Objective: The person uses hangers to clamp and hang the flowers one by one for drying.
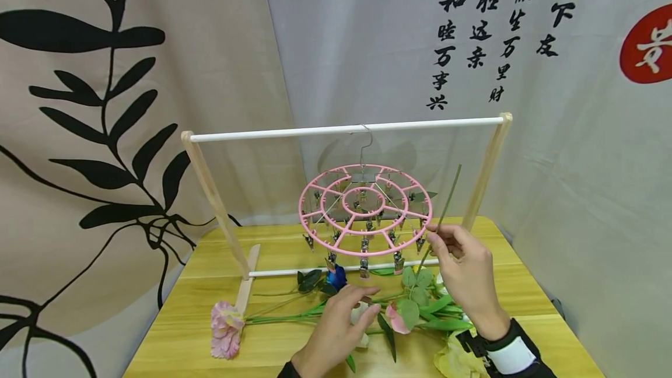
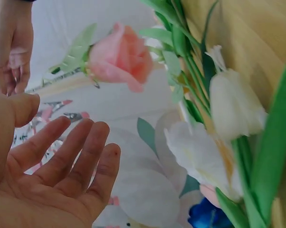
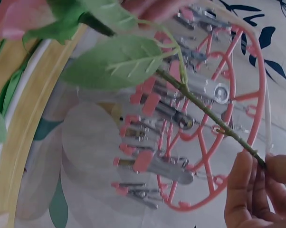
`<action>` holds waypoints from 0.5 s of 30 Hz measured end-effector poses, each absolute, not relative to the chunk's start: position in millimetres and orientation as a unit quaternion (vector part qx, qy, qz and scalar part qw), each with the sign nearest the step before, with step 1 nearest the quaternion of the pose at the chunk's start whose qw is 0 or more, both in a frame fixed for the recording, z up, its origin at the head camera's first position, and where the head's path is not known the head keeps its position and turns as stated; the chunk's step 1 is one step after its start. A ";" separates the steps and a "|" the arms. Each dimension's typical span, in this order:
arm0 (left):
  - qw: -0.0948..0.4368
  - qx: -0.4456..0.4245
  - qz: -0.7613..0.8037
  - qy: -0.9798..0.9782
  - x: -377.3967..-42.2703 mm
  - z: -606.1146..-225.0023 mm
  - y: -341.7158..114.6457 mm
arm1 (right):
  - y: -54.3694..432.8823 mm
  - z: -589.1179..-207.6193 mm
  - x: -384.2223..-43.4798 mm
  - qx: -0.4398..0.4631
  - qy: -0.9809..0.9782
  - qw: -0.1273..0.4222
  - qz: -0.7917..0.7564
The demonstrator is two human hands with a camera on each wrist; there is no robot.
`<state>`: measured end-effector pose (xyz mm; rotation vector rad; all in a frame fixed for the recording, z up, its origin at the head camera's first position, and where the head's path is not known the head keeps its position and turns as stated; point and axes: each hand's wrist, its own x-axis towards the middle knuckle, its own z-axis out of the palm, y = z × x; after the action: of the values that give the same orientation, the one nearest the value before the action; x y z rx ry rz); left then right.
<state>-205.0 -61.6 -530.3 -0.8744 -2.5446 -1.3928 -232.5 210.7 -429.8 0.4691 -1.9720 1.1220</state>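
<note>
My right hand point(image 1: 467, 270) pinches the thin green stem of a pink rose point(image 1: 397, 318) between thumb and fingers, beside the right edge of a round pink clip hanger point(image 1: 365, 253). The rose points head down, its stem slanting up past the fingers; its leaves point(image 3: 115, 64) and stem cross in front of the metal clips point(image 3: 169, 168) in the right wrist view. My left hand point(image 1: 341, 322) is in front of the hanger, over the flowers, fingers spread and relaxed with nothing in them. The left wrist view has its palm point(image 2: 52, 190) up, with the rose bloom point(image 2: 119, 57) beyond its fingertips.
The hanger hangs by a hook from the white top bar point(image 1: 273, 133) of a wooden rack point(image 1: 210, 197). Beneath it on the wooden table point(image 1: 173, 314) lie a blue rose point(image 1: 336, 277), a pink carnation point(image 1: 227, 329), white tulips point(image 2: 235, 104) and a pale yellow flower point(image 1: 457, 357).
</note>
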 end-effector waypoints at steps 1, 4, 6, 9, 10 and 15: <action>0.063 -0.293 -0.455 -0.839 -204.7 -528.8 -59.3 | 208.3 -431.2 -231.3 0.191 -0.777 0.392 0.454; 0.081 -0.302 -0.447 -0.838 -204.1 -524.3 -51.8 | 200.8 -434.1 -228.6 0.214 -0.770 0.374 0.470; 0.091 -0.305 -0.445 -0.837 -204.5 -521.1 -46.1 | 195.8 -435.4 -227.0 0.230 -0.769 0.363 0.473; 0.106 -0.303 -0.447 -0.835 -205.7 -517.5 -37.1 | 188.0 -435.9 -225.1 0.252 -0.771 0.357 0.463; 0.112 -0.300 -0.448 -0.835 -206.2 -516.6 -34.2 | 185.5 -435.8 -224.4 0.260 -0.770 0.355 0.461; 0.139 -0.294 -0.470 -0.820 -208.6 -514.6 -23.6 | 173.3 -434.4 -220.7 0.293 -0.765 0.351 0.453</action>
<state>-208.6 -23.6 -514.6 -0.8512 -2.3716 -1.3595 -220.7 173.3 -434.4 0.7594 -1.9809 1.1717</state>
